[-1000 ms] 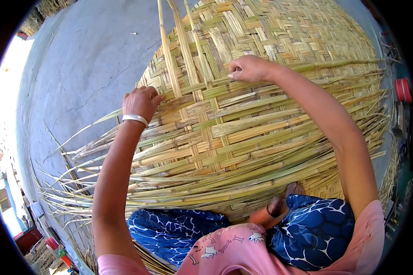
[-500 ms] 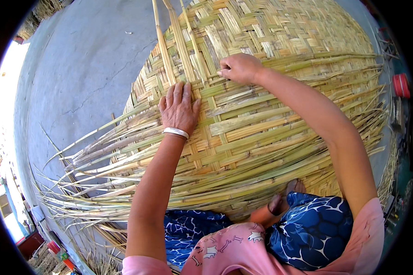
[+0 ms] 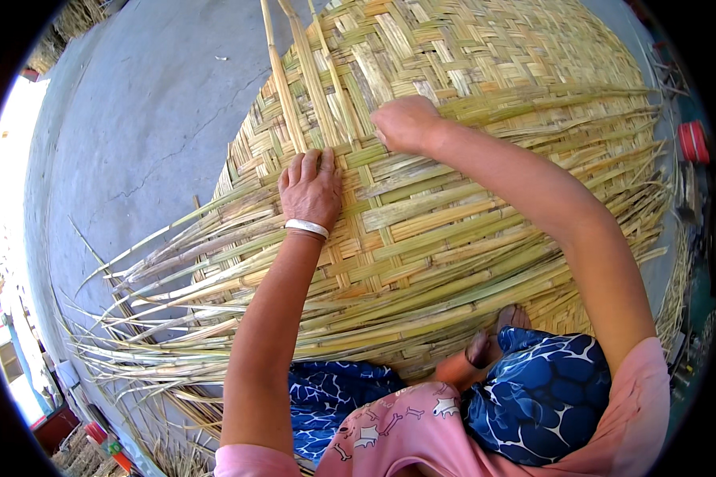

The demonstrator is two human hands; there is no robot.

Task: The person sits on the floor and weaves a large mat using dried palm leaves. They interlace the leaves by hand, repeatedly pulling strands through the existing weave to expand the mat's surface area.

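Two hands work one big woven bamboo mat (image 3: 469, 167) spread over the grey concrete floor (image 3: 143, 119), and we sit at its unfinished near edge. We judge the step to be packing a strip tight into the weave; next we would need a firm push toward the finished rows. Our left hand (image 3: 312, 189) lies flat, fingers together, pressing down. Our right hand (image 3: 404, 124) is curled on a strip; whether it pinches, we cannot tell. Loose upright strips (image 3: 282, 87) run away from us, while crosswise ones fan out leftward
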